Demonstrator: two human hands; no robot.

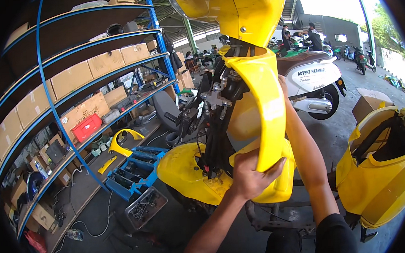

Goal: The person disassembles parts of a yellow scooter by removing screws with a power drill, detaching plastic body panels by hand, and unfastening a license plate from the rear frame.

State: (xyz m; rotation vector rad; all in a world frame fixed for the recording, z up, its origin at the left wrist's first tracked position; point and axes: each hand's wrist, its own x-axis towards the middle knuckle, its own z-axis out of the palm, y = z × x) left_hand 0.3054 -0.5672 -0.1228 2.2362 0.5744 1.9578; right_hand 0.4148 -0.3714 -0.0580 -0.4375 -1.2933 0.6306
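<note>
A yellow scooter body panel (pixel 267 95) stands upright against the front of a partly stripped scooter. My left hand (pixel 251 176) is closed around its lower end, thumb on the right edge. My right arm reaches up behind the panel's right side; only a sliver of my right hand (pixel 283 84) shows at the edge, its fingers hidden. Behind the panel, cables and metal fittings (pixel 217 98) are exposed along the steering column. Above sits the yellow handlebar cover (pixel 237 10). The yellow front fender (pixel 184 168) lies low to the left of my left hand.
On the floor at left are a blue toolbox (pixel 134 171) and a clear tray of screws (pixel 146 207). Blue-framed shelves (pixel 112 71) carry cardboard boxes. At right stands a yellow body shell (pixel 376 167); farther back are a white scooter (pixel 312 79) and people.
</note>
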